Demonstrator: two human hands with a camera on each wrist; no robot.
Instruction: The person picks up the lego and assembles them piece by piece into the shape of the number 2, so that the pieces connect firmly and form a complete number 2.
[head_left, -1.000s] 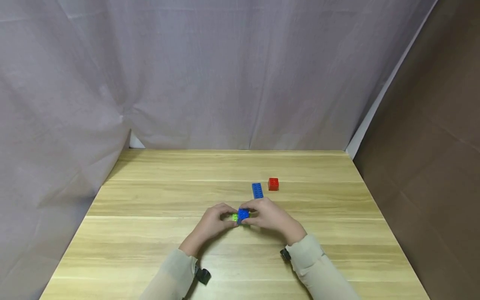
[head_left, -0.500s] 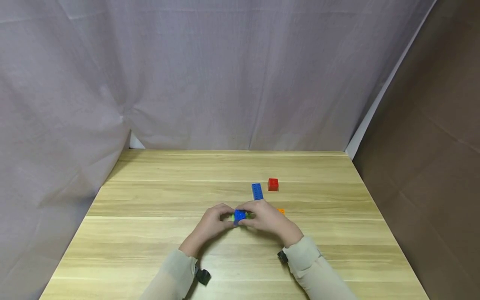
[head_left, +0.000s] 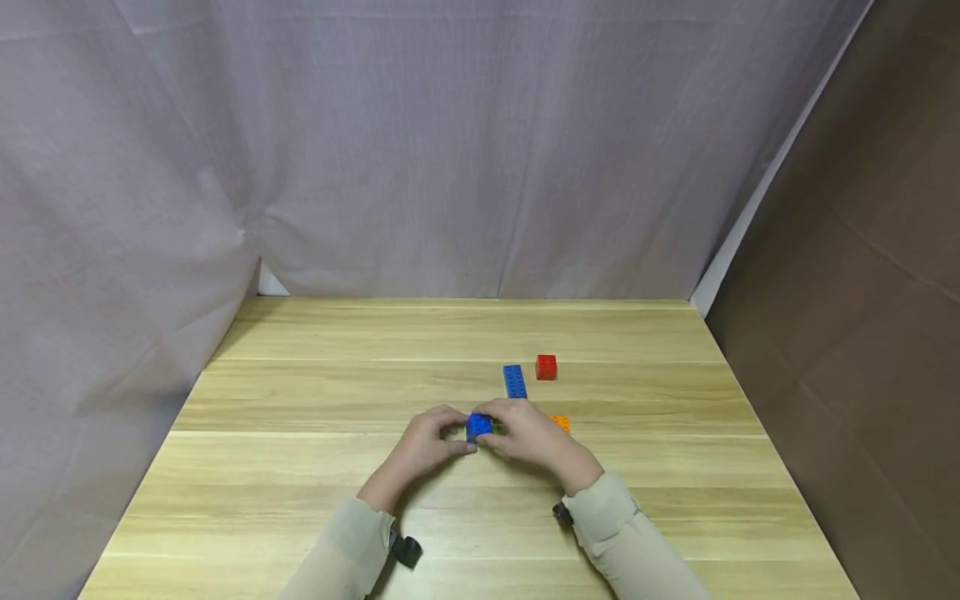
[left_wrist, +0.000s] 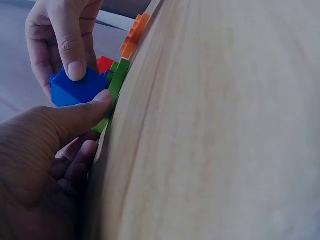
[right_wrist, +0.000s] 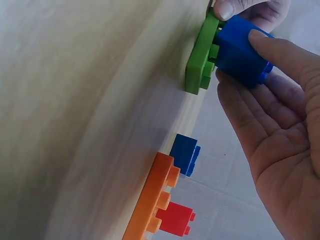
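Observation:
My right hand (head_left: 528, 435) pinches a blue building brick (head_left: 478, 427) between thumb and fingers. In the right wrist view the brick sits on the studs of a flat green building plate (right_wrist: 198, 65), slightly tilted, with some green studs showing beside it. The plate lies on the table. My left hand (head_left: 426, 442) pinches the green plate's other end, its thumb (left_wrist: 102, 100) right at the brick's lower edge in the left wrist view. From the head view the hands and the brick cover most of the green plate.
Beyond the hands, a long blue building piece (head_left: 514, 382) and a red brick (head_left: 546, 367) rest on the wooden table (head_left: 337, 383). An orange plate (head_left: 562, 423) lies just behind my right hand, partly covered by it. Grey cloth (head_left: 390, 150) hangs at the table's back.
My right hand has moved a little left with the blue brick, bringing it over the green plate's left part. More of the orange plate now shows. The left hand has stayed in place.

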